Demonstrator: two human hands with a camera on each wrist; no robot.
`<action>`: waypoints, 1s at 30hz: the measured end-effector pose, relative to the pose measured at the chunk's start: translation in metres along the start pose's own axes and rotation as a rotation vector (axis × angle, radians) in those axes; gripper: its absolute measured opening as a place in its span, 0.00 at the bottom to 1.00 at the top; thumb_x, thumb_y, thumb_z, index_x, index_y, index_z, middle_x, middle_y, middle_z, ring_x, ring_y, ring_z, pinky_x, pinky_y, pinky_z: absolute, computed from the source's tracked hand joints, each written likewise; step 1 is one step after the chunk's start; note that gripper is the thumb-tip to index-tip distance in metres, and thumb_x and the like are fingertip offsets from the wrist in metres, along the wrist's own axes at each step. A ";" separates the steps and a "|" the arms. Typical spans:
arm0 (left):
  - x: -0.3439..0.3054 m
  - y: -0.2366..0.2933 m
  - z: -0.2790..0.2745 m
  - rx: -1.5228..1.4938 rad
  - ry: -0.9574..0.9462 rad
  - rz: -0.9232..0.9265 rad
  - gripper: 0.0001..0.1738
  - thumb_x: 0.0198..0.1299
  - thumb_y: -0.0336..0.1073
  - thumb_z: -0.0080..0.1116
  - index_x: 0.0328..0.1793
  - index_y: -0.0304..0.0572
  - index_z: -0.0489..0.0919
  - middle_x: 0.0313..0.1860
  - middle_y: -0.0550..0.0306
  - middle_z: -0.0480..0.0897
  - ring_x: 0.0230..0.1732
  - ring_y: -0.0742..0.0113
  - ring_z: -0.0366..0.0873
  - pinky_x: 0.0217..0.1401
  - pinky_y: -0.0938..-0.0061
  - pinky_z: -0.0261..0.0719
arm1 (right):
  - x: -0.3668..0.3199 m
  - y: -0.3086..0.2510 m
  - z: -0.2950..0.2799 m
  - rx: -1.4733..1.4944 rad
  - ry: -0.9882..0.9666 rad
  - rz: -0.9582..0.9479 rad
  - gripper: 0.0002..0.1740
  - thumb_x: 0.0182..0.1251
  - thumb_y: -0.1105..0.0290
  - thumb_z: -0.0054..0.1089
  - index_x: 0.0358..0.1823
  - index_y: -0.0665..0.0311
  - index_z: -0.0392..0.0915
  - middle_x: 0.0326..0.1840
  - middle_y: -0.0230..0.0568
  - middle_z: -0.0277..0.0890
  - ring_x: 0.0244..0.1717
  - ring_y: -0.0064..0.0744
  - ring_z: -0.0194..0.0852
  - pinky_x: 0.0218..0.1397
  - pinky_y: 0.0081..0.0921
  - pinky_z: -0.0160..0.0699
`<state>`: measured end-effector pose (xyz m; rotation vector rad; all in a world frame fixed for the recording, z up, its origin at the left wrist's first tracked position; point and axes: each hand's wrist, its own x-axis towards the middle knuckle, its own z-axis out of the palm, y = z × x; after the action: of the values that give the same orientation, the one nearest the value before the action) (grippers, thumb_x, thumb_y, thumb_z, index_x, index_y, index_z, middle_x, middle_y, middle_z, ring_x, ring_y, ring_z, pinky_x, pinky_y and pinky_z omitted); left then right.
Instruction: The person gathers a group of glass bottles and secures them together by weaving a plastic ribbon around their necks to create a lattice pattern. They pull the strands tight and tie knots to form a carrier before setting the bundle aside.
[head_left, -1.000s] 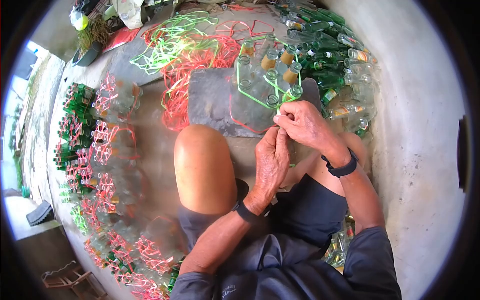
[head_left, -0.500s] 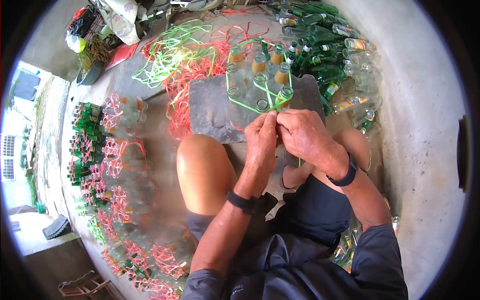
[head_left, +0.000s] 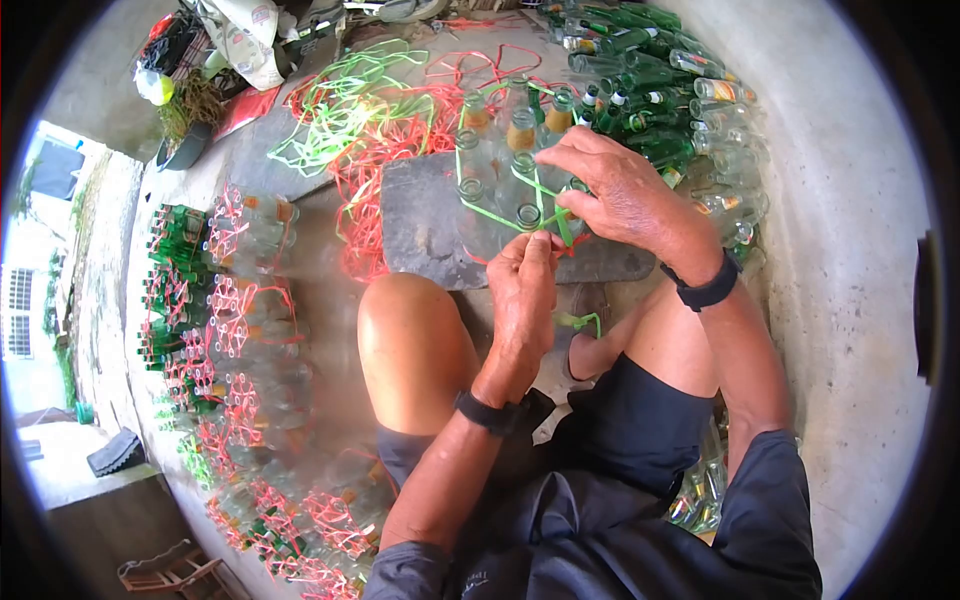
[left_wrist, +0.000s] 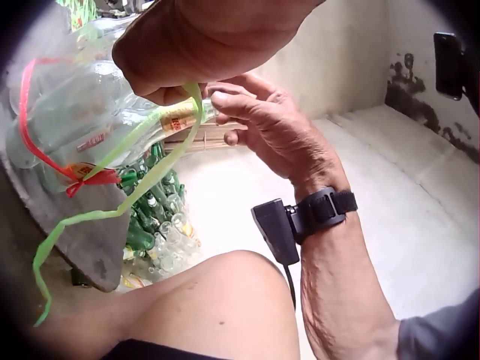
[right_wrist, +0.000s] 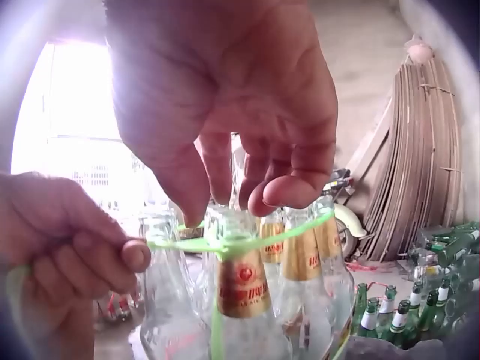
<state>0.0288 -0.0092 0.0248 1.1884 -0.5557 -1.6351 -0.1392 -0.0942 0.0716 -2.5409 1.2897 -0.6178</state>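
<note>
A cluster of clear glass bottles (right_wrist: 244, 330), some with gold neck labels, stands on a dark slab (head_left: 425, 230). Green plastic strap (right_wrist: 281, 238) runs round the bottle necks, and a red strap (left_wrist: 25, 105) with a knot circles them lower down. At the near side of the cluster, my left hand (head_left: 523, 278) pinches the green strap between thumb and finger; a loose tail hangs down in the left wrist view. My right hand (head_left: 628, 195) hovers over the near right bottle's mouth, thumb and fingers spread apart, holding nothing.
Heaped green and red straps (head_left: 385, 120) lie behind the slab. Many green bottles (head_left: 640, 95) lie along the wall on the right. Rows of bottles tied with red strap (head_left: 230, 310) stand on the left. My bent knees flank the slab's near edge.
Both hands were together at the near strap. The right hand has let go and moved up and forward over the bottles, while the left keeps its pinch.
</note>
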 end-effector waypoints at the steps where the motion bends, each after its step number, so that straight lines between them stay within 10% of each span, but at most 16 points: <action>1: 0.000 -0.001 -0.001 0.024 0.006 0.020 0.13 0.79 0.40 0.58 0.44 0.39 0.84 0.23 0.75 0.66 0.19 0.84 0.53 0.20 0.80 0.48 | 0.002 0.001 0.004 0.002 0.047 -0.024 0.25 0.63 0.75 0.67 0.63 0.60 0.82 0.51 0.47 0.80 0.57 0.55 0.82 0.57 0.47 0.85; 30: 0.002 -0.007 -0.014 0.505 0.050 0.382 0.18 0.80 0.38 0.58 0.40 0.31 0.88 0.23 0.73 0.73 0.26 0.82 0.62 0.28 0.75 0.58 | 0.004 -0.001 0.002 0.177 -0.052 0.022 0.33 0.56 0.74 0.70 0.68 0.63 0.82 0.49 0.46 0.87 0.50 0.48 0.82 0.65 0.39 0.78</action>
<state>0.0382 -0.0054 0.0120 1.3731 -1.1344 -1.1675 -0.1348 -0.0969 0.0714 -2.3810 1.1880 -0.6267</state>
